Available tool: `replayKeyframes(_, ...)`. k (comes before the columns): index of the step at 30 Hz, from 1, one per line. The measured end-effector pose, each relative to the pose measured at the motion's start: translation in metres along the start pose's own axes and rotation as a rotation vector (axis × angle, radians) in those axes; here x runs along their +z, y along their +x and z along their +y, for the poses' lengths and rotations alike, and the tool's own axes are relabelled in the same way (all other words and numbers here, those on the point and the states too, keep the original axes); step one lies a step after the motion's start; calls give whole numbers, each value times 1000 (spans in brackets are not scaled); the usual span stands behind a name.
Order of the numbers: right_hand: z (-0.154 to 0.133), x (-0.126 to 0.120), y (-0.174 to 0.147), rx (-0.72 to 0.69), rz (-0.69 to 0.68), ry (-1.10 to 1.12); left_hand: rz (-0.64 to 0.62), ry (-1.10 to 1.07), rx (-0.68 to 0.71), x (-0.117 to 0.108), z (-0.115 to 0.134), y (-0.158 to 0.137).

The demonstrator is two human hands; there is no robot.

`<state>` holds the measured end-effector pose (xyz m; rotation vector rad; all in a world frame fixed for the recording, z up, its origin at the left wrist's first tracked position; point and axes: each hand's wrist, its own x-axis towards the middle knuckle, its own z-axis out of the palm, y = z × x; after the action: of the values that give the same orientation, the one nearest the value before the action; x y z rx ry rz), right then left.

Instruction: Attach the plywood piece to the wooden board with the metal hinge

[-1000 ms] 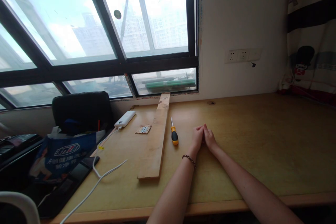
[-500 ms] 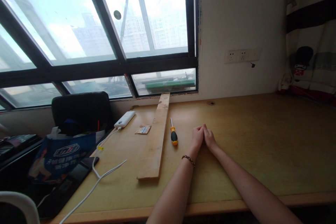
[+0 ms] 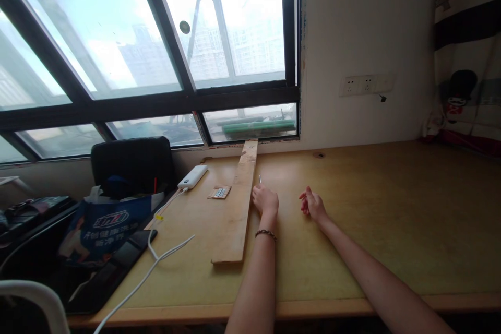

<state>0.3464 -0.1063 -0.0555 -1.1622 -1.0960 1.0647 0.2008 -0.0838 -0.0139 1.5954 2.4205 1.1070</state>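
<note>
Left hand (image 3: pixel 266 201) covers most of the screwdriver (image 3: pixel 260 179) on the surface (image 3: pixel 352 255), shaft poking out at 12 o'clock, plank (image 3: pixel 234 219) at 9, grip curled, cannot tell if closed; right hand (image 3: pixel 313 205) at 3, grip loosely open.

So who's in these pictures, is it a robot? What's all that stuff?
No robot here, just a person using two bare hands. Every picture comes from one camera worn on their head, looking forward and down, so you see nearly what they see.

On the table lies a long wooden board. To its left are a small flat packet and a white power bank with a white cable plugged in.

The left hand, beside the board, covers most of a screwdriver; only its metal shaft shows, so I can't tell how firmly it's gripped. The right hand is loosely curled, with nothing visible in it.
</note>
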Motion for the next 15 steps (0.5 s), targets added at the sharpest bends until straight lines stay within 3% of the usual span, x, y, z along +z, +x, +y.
replayKeyframes(5, 1, 0, 0, 5, -9, -38, -119, -34, -59, -1, -6, 3)
replayKeyframes(10, -1, 0, -1, -26, -4, -114, -164, -188, -7, -1, -9, 10)
replayKeyframes(13, -3, -1, 0, -69, 0, -211, -227, -475, -27, 7, 0, 9)
replayKeyframes(15, -4, -1, 2, -74, -19, -240, -398, -865, -149, 15, 11, 1)
